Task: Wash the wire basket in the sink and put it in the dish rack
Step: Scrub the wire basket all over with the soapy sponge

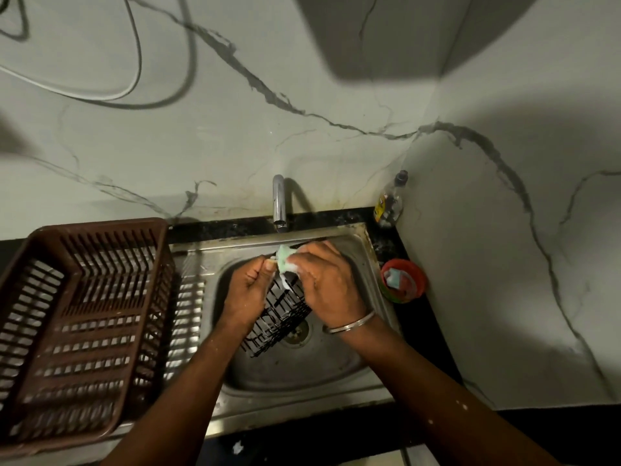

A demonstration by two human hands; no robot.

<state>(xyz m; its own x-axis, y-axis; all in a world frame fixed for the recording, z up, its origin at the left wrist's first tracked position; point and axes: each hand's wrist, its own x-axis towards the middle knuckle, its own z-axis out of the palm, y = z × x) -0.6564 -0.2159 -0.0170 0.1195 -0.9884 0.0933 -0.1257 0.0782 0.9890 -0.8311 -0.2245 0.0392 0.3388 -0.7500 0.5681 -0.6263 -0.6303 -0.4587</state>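
A black wire basket is held tilted over the steel sink, its lower end near the drain. My left hand grips the basket's upper left side. My right hand presses a soapy green sponge against the basket's top end. The brown plastic dish rack stands to the left of the sink with nothing in it.
The chrome tap stands behind the sink; no water stream is visible. A bottle sits at the back right corner. A red tub with soap and a scrubber sits on the black counter to the right of the sink.
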